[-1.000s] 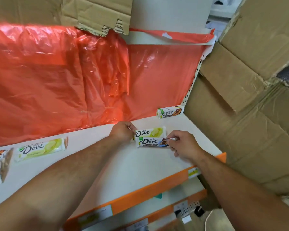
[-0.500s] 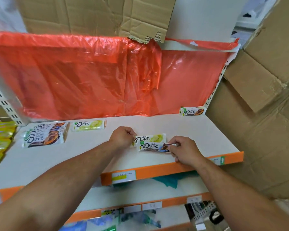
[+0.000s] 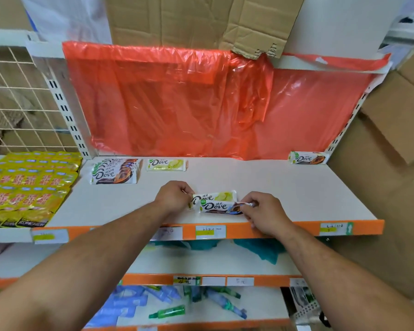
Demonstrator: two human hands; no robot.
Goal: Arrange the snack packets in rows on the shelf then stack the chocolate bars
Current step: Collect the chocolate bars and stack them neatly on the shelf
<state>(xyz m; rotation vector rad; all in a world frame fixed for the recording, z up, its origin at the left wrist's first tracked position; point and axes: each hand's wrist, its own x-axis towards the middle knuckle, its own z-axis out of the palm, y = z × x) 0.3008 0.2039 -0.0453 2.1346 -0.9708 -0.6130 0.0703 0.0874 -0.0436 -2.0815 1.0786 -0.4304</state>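
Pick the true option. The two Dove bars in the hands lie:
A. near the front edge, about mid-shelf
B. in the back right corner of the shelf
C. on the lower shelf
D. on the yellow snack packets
A: the left hand pinches the green bar and the right hand the brown bar, the two overlapping near the front edge of the shelf, about mid-width.

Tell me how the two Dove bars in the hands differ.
The yellow bar has a pale yellow-green picture; the brown bar shows dark chocolate swirls. The left hand holds the yellow bar's left end; the right hand pinches the brown bar's right end. The brown bar lies nearer the front of the shelf, overlapping the yellow bar's near side. Both are white Dove wrappers lying flat, lengthwise across the shelf.
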